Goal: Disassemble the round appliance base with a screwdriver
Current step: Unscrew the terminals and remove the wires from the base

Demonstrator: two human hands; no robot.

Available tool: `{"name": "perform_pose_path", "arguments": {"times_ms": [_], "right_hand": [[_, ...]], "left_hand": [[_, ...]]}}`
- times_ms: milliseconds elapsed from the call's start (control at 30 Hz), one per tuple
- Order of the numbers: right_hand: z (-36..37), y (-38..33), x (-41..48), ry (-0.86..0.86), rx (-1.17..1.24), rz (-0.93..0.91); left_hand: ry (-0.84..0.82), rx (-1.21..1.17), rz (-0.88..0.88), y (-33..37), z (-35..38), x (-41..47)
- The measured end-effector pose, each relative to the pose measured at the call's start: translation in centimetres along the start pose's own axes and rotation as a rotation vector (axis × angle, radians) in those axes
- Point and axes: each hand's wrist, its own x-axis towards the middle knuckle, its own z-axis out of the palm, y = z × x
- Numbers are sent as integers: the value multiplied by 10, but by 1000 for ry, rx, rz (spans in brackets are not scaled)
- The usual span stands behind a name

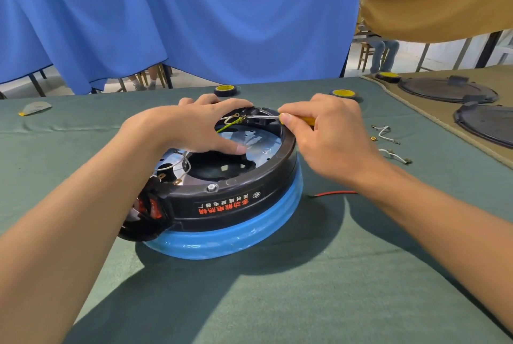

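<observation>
The round appliance base (230, 202) lies upside down on the green cloth, with a black ring, a blue lower band and a shiny metal plate inside. My left hand (194, 124) rests over its far rim, fingers on the edge and thumb on the metal plate. My right hand (327, 132) pinches a yellow-handled screwdriver (294, 118) whose thin shaft points left at a terminal on the far inner rim. White and yellow-green wires (230, 123) hang loose by the tip.
Two rolls of tape (225, 90) (342, 93) lie behind the base. Loose white wires (387, 132) and a red wire (336, 193) lie to the right. Black round covers (447, 91) sit on a tan cloth at far right. Blue curtain hangs behind the table.
</observation>
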Motion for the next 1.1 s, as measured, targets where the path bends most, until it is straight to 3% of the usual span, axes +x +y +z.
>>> {"name": "perform_pose_path", "arguments": {"times_ms": [300,567,867,1100], "right_hand": [[-1,8,5,-8,184,105],[1,-4,-5,-9,-11,36],[-5,8,9,-97,46,-14],[-2,26,12,-124,293,266]], "left_hand": [[-32,0,-2,1,1,2],[-4,35,-7,0,2,0],[-14,47,-7,3,0,-1],[-27,52,-9,5,-1,-4]]}}
